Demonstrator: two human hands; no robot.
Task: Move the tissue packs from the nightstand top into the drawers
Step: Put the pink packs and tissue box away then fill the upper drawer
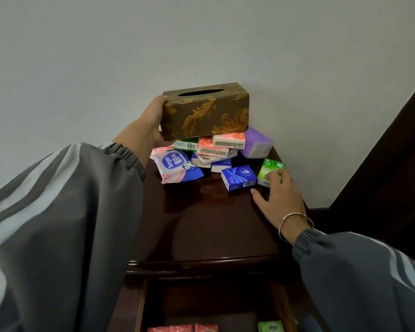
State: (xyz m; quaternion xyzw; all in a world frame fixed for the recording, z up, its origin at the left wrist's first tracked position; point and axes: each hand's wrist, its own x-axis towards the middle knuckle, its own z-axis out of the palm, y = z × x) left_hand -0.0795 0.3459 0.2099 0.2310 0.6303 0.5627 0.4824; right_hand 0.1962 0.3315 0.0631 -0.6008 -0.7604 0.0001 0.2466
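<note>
The left hand (151, 121) clasps the gold-leafed tissue box (206, 113) by one end; its free end could sag and knock the heaped tissue packs (216, 149) just beneath off the nightstand (201, 224). The right hand (280, 200) lays fingers on a glossy, crinkled green pack (271, 170) beside the blue pack (238, 177). Whether they pinch it I cannot tell.

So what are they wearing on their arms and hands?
Both arms are in baggy dark grey jacket sleeves, the left sleeve and the right sleeve, with pale stripes running down them and stretchy gathered cuffs. A thin silver bangle circles the right wrist. The left hand and right hand are bare, no gloves.
</note>
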